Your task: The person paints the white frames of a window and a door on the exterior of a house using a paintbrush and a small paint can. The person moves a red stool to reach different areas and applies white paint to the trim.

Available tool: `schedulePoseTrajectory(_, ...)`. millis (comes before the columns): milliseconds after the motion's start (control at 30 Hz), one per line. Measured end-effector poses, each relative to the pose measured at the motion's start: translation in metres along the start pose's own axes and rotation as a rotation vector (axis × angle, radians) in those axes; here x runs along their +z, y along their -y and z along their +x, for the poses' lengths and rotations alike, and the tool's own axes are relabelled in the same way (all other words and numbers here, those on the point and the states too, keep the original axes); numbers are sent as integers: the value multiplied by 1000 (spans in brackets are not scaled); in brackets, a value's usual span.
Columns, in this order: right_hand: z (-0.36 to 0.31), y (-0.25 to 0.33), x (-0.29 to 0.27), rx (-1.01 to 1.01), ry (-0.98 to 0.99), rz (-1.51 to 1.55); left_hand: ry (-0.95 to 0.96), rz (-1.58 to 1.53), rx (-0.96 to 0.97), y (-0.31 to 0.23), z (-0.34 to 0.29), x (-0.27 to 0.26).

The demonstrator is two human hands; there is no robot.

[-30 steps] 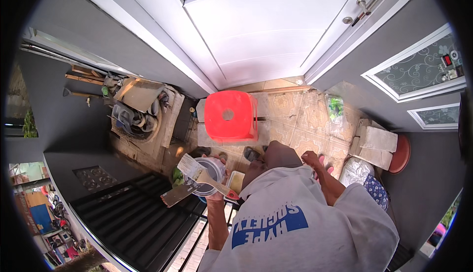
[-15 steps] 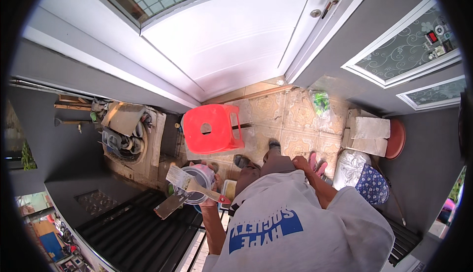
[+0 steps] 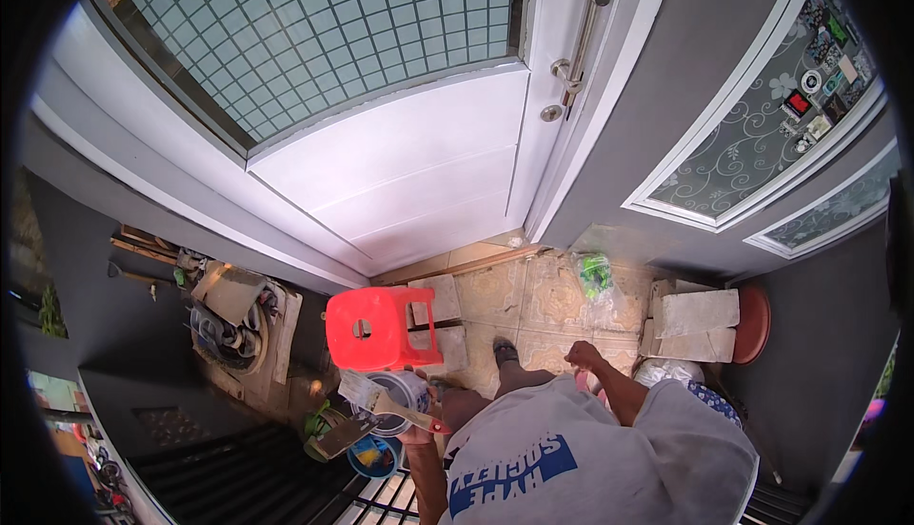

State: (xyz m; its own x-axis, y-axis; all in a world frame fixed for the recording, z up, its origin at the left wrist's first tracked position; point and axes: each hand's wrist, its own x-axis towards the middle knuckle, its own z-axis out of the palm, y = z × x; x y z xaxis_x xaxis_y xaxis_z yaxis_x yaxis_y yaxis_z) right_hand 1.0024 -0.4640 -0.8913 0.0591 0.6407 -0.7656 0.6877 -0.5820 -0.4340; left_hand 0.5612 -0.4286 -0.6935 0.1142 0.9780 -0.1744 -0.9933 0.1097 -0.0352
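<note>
My left hand (image 3: pixel 419 432) is wrapped round a paint can (image 3: pixel 413 390) at the lower left of centre. Across the can's top lies a paintbrush (image 3: pixel 392 405) with whitish bristles and a red-tipped handle. A flat scraper-like blade (image 3: pixel 343 437) sticks out from the can beside the brush. My right hand (image 3: pixel 583 356) hangs out to the right above the tiled floor, fingers curled in, with nothing visible in it. Just beyond the can stands a red plastic stool (image 3: pixel 383 339). What is inside the can is mostly hidden by the brush.
A white door (image 3: pixel 428 154) with a long metal handle (image 3: pixel 583 35) stands ahead. Pale blocks (image 3: pixel 698 325) and a red-brown round object (image 3: pixel 753 323) are at right, near a green-filled plastic bag (image 3: pixel 595 277). A blue bucket (image 3: pixel 373 456) sits below the can; clutter (image 3: pixel 228 320) fills the left.
My view has tipped up toward the door, showing more of its glass. My right hand has moved forward, away from my body. The left hand still holds the can with the brush across it.
</note>
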Motion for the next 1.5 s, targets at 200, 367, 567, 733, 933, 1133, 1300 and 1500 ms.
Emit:
schedulePoseTrajectory(200, 40, -8, 15, -279, -140, -373, -16, 45, -28, 20, 5, 4)
schedulePoseTrajectory(367, -14, 84, 8, -219, -269, 320, -60, 95, -76, 26, 12, 13)
schedulePoseTrajectory(567, -193, 257, -70, -910, -387, 41, 23, 184, -259, 42, 46, 39)
schedulePoseTrajectory(733, -239, 294, -75, -1190, -652, -251, -64, 273, -246, 67, 77, 43)
schedulePoseTrajectory(933, -238, 286, -81, -1229, -884, -352, 123, 263, -344, 101, 95, 44)
schedulePoseTrajectory(1133, -253, 269, -141, -1220, -913, 134, 126, 312, -435, 143, 114, 61)
schedulePoseTrajectory(1300, -276, 259, -218, -1046, -710, 903, 28, 287, -369, 182, 140, 45)
schedulePoseTrajectory(1500, -268, 265, -292, -1092, -740, 383, -68, 293, -225, 253, 152, 34)
